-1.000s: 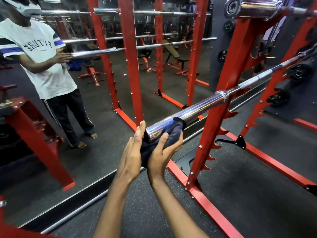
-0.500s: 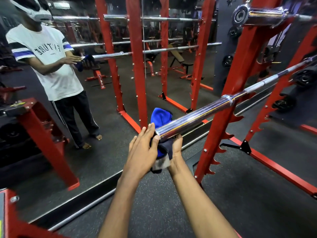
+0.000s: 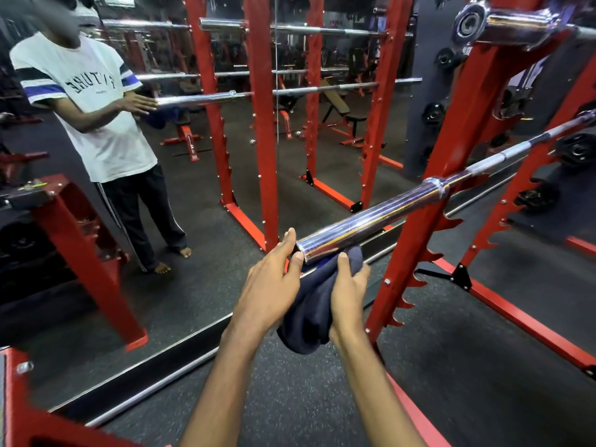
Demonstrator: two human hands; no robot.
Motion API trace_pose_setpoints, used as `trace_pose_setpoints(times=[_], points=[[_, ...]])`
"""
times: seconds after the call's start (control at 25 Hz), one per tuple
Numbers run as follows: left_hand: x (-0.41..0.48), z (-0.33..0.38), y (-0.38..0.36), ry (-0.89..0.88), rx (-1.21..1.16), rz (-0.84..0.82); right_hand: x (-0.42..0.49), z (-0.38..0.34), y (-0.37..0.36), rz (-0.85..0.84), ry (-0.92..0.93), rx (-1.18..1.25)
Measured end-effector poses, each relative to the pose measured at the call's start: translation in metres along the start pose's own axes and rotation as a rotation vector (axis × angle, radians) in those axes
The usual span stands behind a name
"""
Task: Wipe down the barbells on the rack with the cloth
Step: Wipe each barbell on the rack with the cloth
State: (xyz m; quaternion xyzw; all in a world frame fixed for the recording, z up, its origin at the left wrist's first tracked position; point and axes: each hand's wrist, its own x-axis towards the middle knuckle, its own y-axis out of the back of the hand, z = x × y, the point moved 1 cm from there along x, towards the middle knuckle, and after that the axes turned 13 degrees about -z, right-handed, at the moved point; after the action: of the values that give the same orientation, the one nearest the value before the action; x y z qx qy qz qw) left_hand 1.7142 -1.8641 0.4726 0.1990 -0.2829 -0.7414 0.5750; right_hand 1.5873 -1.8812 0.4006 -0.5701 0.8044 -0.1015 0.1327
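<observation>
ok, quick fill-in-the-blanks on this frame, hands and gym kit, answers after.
1. The long chrome steel barbell rests on a saw-toothed steel rack painted ____.
2. Beside the straight-fingered left hand, the right hand grips a dark ____ fabric cloth under the barbell's near end.
3. A second chrome barbell sits ____ on the rack than the first.

Missing words: red; blue; higher.
</observation>
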Motion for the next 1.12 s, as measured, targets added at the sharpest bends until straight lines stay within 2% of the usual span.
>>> trace_pose_setpoints(times=[0.12, 0.16, 0.32, 0.44, 0.56, 0.72, 0.88, 1.0, 1.12], points=[[-0.001, 0.001, 0.003, 0.020, -0.002, -0.034, -0.024, -0.013, 0.003, 0.174, 0.424, -0.441], [-0.002, 0.001, 0.003, 0.015, -0.003, -0.041, -0.028, -0.017, 0.003, 0.172, 0.494, -0.530], [-0.005, 0.000, -0.002, -0.009, -0.059, -0.050, -0.006, -0.032, 0.004, 0.061, 0.682, -0.737], [-0.002, -0.006, -0.004, -0.017, -0.173, -0.070, 0.005, -0.052, -0.009, -0.105, 0.808, -1.006], [-0.003, -0.008, -0.006, -0.028, -0.294, -0.077, 0.022, -0.079, -0.009, -0.232, 0.777, -1.180], [-0.009, -0.010, -0.010, -0.027, -0.325, -0.073, 0.051, -0.116, -0.003, -0.230, 0.458, -1.399], [-0.008, -0.011, -0.017, -0.059, -0.389, -0.024, 0.041, -0.113, -0.025, -0.433, 0.465, -1.575], [-0.008, -0.015, -0.025, -0.074, -0.401, 0.060, 0.053, -0.127, -0.018, -0.551, 0.434, -1.483], [-0.005, -0.018, -0.030, -0.138, -0.312, 0.094, 0.072, -0.141, -0.006, -0.388, 0.367, -1.387]])
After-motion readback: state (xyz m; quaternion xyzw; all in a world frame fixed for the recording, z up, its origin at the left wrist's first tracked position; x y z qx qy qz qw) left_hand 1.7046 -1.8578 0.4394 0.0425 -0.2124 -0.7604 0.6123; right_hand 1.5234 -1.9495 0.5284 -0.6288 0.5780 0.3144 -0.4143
